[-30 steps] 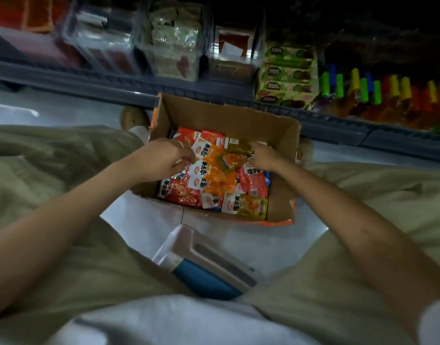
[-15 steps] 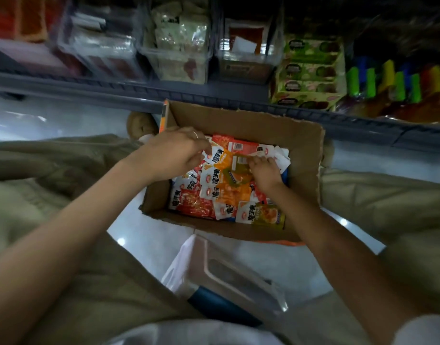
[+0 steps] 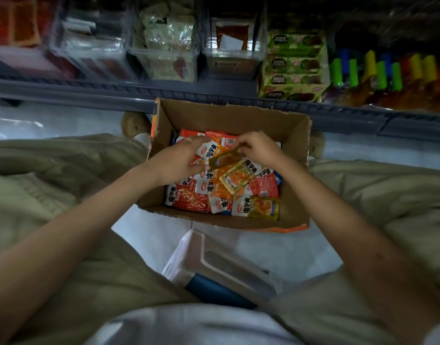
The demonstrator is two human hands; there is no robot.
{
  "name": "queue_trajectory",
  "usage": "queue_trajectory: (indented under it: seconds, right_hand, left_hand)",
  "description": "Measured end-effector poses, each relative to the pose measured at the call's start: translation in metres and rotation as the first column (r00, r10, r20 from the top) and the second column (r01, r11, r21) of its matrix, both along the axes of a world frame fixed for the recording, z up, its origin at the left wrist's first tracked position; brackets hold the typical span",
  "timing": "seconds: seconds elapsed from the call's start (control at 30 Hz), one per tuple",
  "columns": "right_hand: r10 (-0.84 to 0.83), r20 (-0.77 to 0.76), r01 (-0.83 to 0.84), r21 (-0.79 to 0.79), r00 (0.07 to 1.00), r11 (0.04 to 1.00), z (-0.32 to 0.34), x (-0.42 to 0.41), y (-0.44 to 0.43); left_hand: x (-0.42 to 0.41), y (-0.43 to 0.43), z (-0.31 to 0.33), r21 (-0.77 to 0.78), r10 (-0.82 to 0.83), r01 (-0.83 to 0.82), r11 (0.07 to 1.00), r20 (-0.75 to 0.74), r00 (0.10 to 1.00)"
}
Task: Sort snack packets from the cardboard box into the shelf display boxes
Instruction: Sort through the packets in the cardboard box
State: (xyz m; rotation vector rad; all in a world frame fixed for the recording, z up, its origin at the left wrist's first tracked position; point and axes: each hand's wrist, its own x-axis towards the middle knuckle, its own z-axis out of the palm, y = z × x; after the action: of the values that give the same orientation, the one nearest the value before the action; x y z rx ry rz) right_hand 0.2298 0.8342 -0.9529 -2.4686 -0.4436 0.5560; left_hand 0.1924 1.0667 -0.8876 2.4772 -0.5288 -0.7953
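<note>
Packet [image 3: 226,159] in R hand [image 3: 260,148]; mid-box [image 3: 239,118]

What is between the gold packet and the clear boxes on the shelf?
Only the far wall of the cardboard box. The right hand, pinching the gold packet, could probably lift it over to the clear boxes.

Packets [image 3: 221,192] in box [image 3: 239,115] (shelf [image 3: 89,92] behind)

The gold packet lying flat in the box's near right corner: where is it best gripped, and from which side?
Likely its far long edge, coming down from above. The gold packet lies flat on top of the other packets, and the cardboard box walls stand close at its near and right sides, so the far edge leaves most room for a pinch.
</note>
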Motion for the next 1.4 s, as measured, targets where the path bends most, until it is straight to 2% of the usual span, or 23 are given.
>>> queue_trajectory:
  seconds: [0.1, 0.17, 0.2, 0.27, 0.33, 0.37, 0.4, 0.43, 0.47, 0.5, 0.57, 0.63, 0.7, 0.8, 0.87, 0.93, 1.1, 1.23, 1.4]
  right_hand:
    - [0.032, -0.109, -0.008, 0.214, 0.994, 0.977, 0.034, 0.005, 0.025]
    - [0.027, -0.152, 0.029, 0.354, 0.988, 0.935, 0.046, 0.005, 0.036]
    - [-0.009, -0.130, 0.061, 0.402, 0.992, 0.914, 0.047, 0.004, 0.038]
    - [-0.217, -0.070, 0.226, 0.437, 0.974, 0.871, 0.037, 0.002, 0.035]
    - [-0.507, -0.095, 0.508, 0.321, 0.857, 0.799, 0.016, -0.002, 0.026]
    - [-0.596, -0.154, 0.615, 0.163, 0.788, 0.771, 0.003, -0.004, 0.020]
    - [-0.629, -0.265, 0.639, -0.056, 0.731, 0.767, -0.010, -0.008, 0.015]
    - [-0.620, -0.410, 0.565, -0.263, 0.669, 0.782, -0.021, -0.015, 0.012]
    - [-0.590, -0.549, 0.456, -0.377, 0.591, 0.807, -0.028, -0.024, 0.011]
    - [-0.562, -0.644, 0.382, -0.412, 0.520, 0.827, -0.035, -0.033, 0.011]
    - [-0.573, -0.683, 0.418, -0.405, 0.453, 0.813, -0.048, -0.045, 0.015]
    - [-0.671, -0.636, 0.609, -0.374, 0.380, 0.700, -0.053, -0.052, 0.022]
    - [-0.739, -0.608, 0.757, -0.328, 0.288, 0.565, -0.058, -0.054, 0.029]
    - [-0.833, -0.505, 0.840, -0.332, 0.226, 0.429, -0.055, -0.057, 0.029]
    - [-0.869, -0.443, 0.841, -0.364, 0.221, 0.399, -0.048, -0.058, 0.029]
    - [-0.856, -0.467, 0.848, -0.341, 0.222, 0.406, -0.051, -0.057, 0.031]
    - [-0.735, -0.593, 0.863, -0.129, 0.327, 0.488, -0.044, -0.053, 0.018]
    - [-0.568, -0.720, 0.885, 0.140, 0.399, 0.444, -0.015, -0.047, 0.008]
    - [-0.344, -0.706, 0.778, 0.494, 0.619, 0.387, 0.048, -0.031, 0.024]
  left_hand:
    - [-0.003, -0.004, -0.002, -0.114, 0.108, -0.118, 0.986, -0.092, 0.990]
    - [-0.003, -0.002, -0.001, -0.156, 0.132, -0.137, 0.978, -0.041, 0.990]
    - [-0.002, 0.000, 0.001, -0.184, 0.152, -0.151, 0.971, -0.008, 0.988]
    - [-0.001, 0.007, 0.003, -0.250, 0.216, -0.205, 0.946, 0.018, 0.976]
    - [-0.002, 0.016, 0.002, -0.304, 0.276, -0.254, 0.918, 0.030, 0.961]
    - [-0.002, 0.020, 0.000, -0.322, 0.293, -0.264, 0.909, 0.046, 0.955]
    - [-0.003, 0.024, -0.002, -0.323, 0.307, -0.273, 0.906, 0.059, 0.950]
    - [-0.002, 0.027, -0.004, -0.316, 0.321, -0.285, 0.905, 0.067, 0.945]
    - [-0.002, 0.029, -0.006, -0.298, 0.338, -0.300, 0.906, 0.083, 0.937]
    - [-0.001, 0.030, -0.008, -0.280, 0.360, -0.322, 0.905, 0.099, 0.928]
    - [0.002, 0.033, -0.010, -0.254, 0.417, -0.376, 0.891, 0.133, 0.899]
    - [0.007, 0.036, -0.006, -0.279, 0.505, -0.458, 0.844, 0.126, 0.854]
    - [0.016, 0.042, 0.003, -0.364, 0.619, -0.562, 0.743, 0.053, 0.784]
    - [0.028, 0.050, 0.016, -0.433, 0.691, -0.616, 0.658, 0.024, 0.722]
    - [0.033, 0.053, 0.021, -0.456, 0.718, -0.628, 0.630, 0.033, 0.696]
    - [0.034, 0.052, 0.023, -0.459, 0.738, -0.649, 0.606, 0.020, 0.675]
    - [0.027, 0.043, 0.027, -0.421, 0.718, -0.644, 0.639, 0.025, 0.695]
    - [0.021, 0.033, 0.027, -0.361, 0.681, -0.635, 0.684, 0.001, 0.733]
    - [0.017, 0.008, 0.040, -0.368, 0.576, -0.522, 0.770, 0.049, 0.816]
